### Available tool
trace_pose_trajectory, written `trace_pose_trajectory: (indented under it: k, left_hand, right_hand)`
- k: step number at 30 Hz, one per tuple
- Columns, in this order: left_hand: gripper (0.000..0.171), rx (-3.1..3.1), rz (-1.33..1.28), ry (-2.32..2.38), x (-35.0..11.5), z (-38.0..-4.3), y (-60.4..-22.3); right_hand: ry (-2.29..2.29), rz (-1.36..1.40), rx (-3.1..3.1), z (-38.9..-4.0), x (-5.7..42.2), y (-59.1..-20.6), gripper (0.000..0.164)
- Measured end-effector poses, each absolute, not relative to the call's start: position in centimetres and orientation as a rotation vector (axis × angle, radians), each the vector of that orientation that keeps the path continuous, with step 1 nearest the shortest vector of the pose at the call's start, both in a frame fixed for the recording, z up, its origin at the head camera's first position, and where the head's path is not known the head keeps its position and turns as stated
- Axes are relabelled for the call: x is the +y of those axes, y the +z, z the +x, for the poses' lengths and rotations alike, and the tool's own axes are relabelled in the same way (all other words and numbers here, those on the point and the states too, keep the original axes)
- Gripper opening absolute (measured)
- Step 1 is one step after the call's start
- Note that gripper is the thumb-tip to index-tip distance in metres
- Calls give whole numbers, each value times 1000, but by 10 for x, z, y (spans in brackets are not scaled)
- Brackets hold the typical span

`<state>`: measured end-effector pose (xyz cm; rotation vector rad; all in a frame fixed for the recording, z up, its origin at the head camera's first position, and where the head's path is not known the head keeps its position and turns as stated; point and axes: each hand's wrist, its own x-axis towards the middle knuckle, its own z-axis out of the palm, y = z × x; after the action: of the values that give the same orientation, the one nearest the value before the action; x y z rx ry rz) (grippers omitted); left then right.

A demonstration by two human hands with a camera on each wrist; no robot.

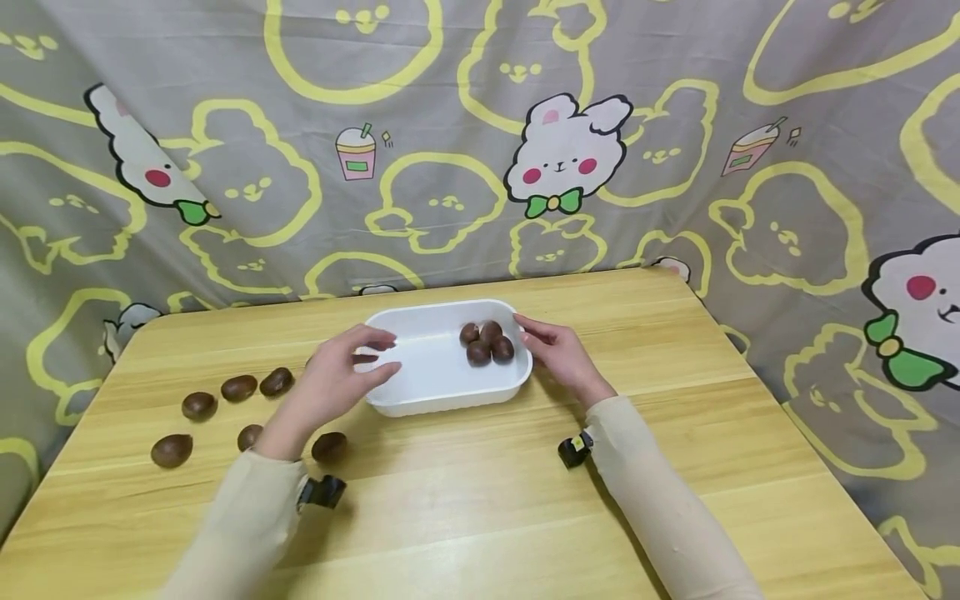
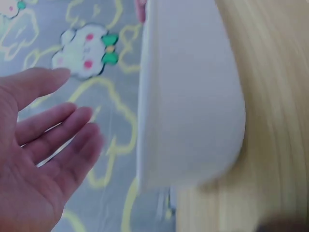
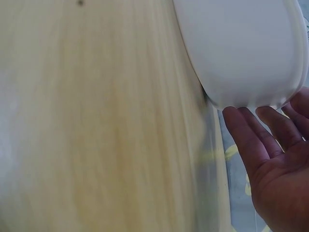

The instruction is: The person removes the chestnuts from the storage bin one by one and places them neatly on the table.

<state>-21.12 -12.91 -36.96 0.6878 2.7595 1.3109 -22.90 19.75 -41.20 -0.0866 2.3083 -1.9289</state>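
Note:
A white plastic tray (image 1: 442, 407) stands on the table, with several brown chestnuts (image 1: 478, 353) grouped at its right end. My left hand (image 1: 339, 368) is over the tray's left end, fingers spread and nothing between them. The left wrist view shows that hand (image 2: 46, 150) palm out, apart from the tray wall (image 2: 193, 96). At the tray's right end, my right hand (image 1: 558, 354) has its fingertips on the rim. Seen from the right wrist, the fingers of the right hand (image 3: 282, 166) reach up, tips against the tray's end wall (image 3: 246, 58).
Several loose chestnuts (image 1: 172, 451) lie on the wooden table (image 1: 480, 517) to the left, some beside and partly behind my left forearm. A patterned grey curtain (image 1: 450, 125) hangs just behind the table's back edge and along the right side.

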Motion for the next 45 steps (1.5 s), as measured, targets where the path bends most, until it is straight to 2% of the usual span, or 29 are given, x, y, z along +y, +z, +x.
trace_pose_trajectory:
  k: [6,16,25,33,45]
  left_hand:
    - [32,2717,765,1413,-86,-225,-388]
    - [36,2753,771,1266,-42,-243,-406]
    - [42,2818,767,1014,-21,-257,-414]
    - [32,2851,798,889,-10,-262,-418]
    - [28,2780,730,876,-6,-266,-425]
  right_hand:
    - [-1944,-79,2276,-236,198,-420,40]
    - [-1987,-88,2257,-247,201,-441,40]
    - [-1971,-96,2292,-246,201,-441,40]
    - [-1977,-79,2283,-246,200,-441,40]
    - [-1932,-83,2358,-245,201,-441,39]
